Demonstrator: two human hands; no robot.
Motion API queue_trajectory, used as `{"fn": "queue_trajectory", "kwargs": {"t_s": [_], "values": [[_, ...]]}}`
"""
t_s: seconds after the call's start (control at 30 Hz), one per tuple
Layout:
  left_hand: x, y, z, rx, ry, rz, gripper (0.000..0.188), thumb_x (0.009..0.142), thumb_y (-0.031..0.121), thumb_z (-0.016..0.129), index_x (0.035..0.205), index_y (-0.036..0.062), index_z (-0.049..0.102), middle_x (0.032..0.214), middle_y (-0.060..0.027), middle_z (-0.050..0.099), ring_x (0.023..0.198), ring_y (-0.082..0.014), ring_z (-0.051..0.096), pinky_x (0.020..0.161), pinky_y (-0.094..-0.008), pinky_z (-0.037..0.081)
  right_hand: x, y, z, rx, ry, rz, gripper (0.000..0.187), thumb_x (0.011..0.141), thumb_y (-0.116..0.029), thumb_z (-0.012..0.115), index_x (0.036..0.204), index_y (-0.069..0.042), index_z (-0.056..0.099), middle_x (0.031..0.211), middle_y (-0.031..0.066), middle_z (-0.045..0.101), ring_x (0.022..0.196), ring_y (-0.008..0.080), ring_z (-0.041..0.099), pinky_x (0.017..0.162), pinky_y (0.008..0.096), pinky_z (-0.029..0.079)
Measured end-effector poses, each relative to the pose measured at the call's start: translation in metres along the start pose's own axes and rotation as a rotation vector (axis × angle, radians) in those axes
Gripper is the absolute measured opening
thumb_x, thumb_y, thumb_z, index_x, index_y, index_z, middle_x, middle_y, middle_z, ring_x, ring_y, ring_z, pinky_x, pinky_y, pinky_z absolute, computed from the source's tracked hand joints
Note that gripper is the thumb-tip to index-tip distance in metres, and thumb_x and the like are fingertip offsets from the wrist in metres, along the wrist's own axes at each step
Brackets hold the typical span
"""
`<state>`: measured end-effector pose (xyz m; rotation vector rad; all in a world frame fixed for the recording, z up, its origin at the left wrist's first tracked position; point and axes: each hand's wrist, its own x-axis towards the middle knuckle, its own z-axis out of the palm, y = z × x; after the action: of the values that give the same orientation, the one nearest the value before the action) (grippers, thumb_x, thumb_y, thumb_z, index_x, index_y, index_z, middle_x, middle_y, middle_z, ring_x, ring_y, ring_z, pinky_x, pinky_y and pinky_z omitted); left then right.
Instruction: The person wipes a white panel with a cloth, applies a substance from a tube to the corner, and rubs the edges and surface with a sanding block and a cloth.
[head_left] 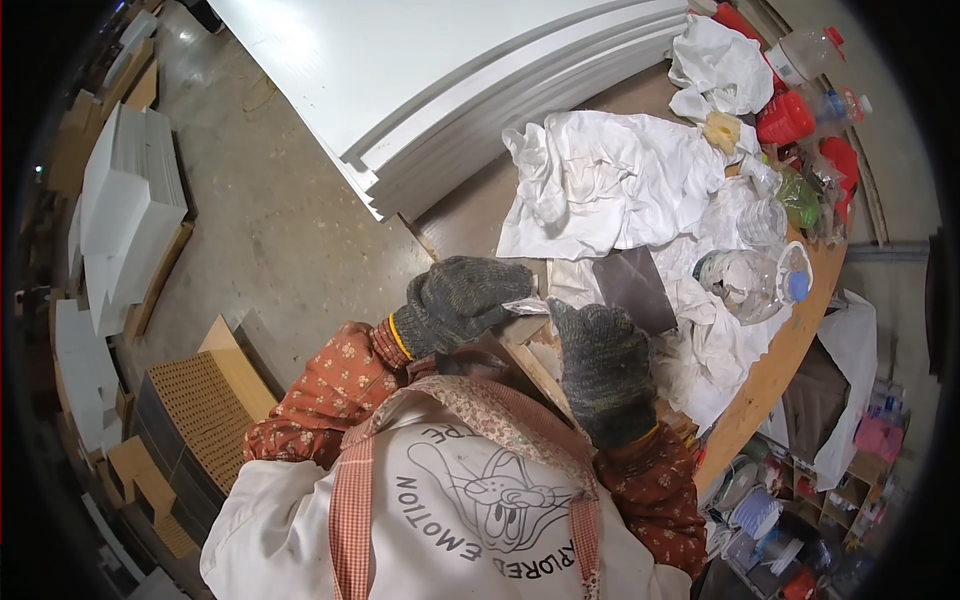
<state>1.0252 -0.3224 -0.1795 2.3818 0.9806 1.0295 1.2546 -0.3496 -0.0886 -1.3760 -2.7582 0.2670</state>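
Observation:
My left hand (pixel 465 303), in a dark grey knitted glove, is closed with its fingertips on a small shiny, pale strip (pixel 525 307); its exact kind is too small to make out. At the strip's other end is my right hand (pixel 606 372), gloved alike, its fingers curled and its tips at the strip. Both hands are close to my body, above the near edge of a wooden bench (pixel 535 370). Just beyond the right hand lies a dark grey sheet (pixel 636 290), resembling sandpaper, on crumpled white cloth (pixel 610 185).
Large white panels (pixel 460 70) are stacked ahead. At the right, a cut clear bottle (pixel 740 285) with white material inside stands near the bench's curved wooden edge (pixel 750 410). Several bottles, including a red one (pixel 785 118), crowd the far right. More panels (pixel 135 200) stand on the left floor.

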Motion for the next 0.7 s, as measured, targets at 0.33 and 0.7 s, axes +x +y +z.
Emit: {"fn": "queue_trajectory", "kwargs": {"t_s": [0.33,0.7], "values": [[0.0,0.003,0.004,-0.065,-0.007,-0.032,0.032,0.086,0.017,0.064,0.117,0.0056,0.063,0.115,-0.0123,0.065,0.101,-0.0288,0.065,0.084,-0.0373,0.052,-0.009,0.0,0.022,-0.592,-0.011,-0.087,0.024,0.094,-0.012,0.041,0.108,0.002,0.056,0.089,0.01,0.057,0.084,0.0188,0.057,0.074,0.0326,0.051],[0.004,0.002,0.018,0.019,0.069,-0.033,0.032,0.085,0.015,0.065,0.116,0.0076,0.064,0.12,-0.0114,0.063,0.109,-0.0293,0.061,0.091,-0.0387,0.05,0.001,0.0,0.014,0.13,-0.017,0.078,0.039,0.085,-0.014,0.056,0.122,-0.003,0.055,0.103,0.0149,0.059,0.096,0.03,0.058,0.084,0.0398,0.047]]}}
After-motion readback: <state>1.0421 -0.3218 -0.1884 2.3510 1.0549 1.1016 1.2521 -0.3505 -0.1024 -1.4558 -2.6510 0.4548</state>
